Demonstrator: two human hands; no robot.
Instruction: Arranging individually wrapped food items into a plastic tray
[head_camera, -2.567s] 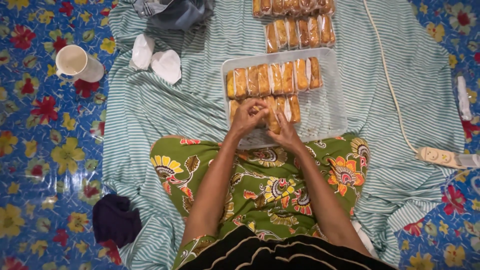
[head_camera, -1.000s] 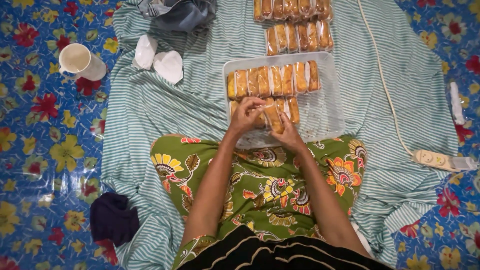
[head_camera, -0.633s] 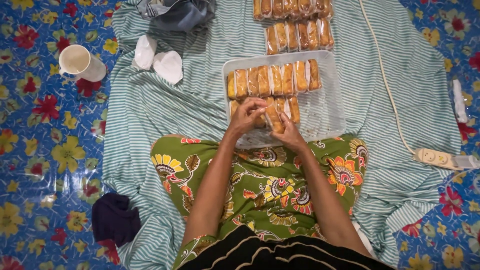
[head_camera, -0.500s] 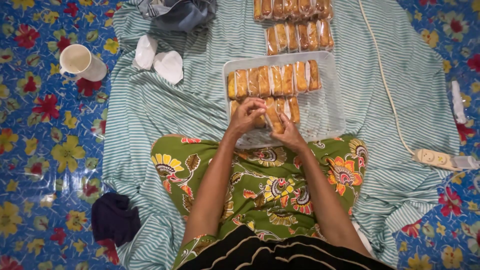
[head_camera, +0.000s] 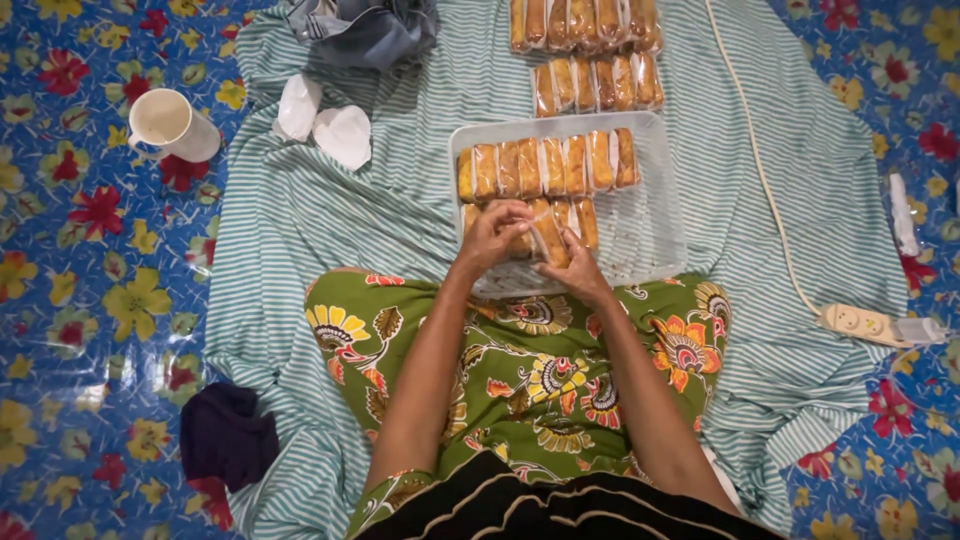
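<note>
A clear plastic tray (head_camera: 650, 215) lies on a striped cloth just beyond my knees. Its far row holds several golden pastries (head_camera: 550, 165), each wrapped in clear film. A shorter near row (head_camera: 580, 222) sits below it. My left hand (head_camera: 492, 238) and my right hand (head_camera: 568, 272) meet over the tray's near left part. Between them they grip one wrapped pastry (head_camera: 547, 232) that lies slanted in the near row. Fingers hide its lower end.
More wrapped pastries (head_camera: 592, 50) lie in rows on the teal striped cloth (head_camera: 330, 220) beyond the tray. A white mug (head_camera: 170, 125), crumpled white paper (head_camera: 325, 125), grey fabric (head_camera: 365, 30), a dark cloth (head_camera: 225, 435) and a power strip (head_camera: 870, 322) with cord surround me.
Both hands stay at the near row of the tray, only shifting their fingers slightly on the wrapped pastry. The view has drifted a little.
</note>
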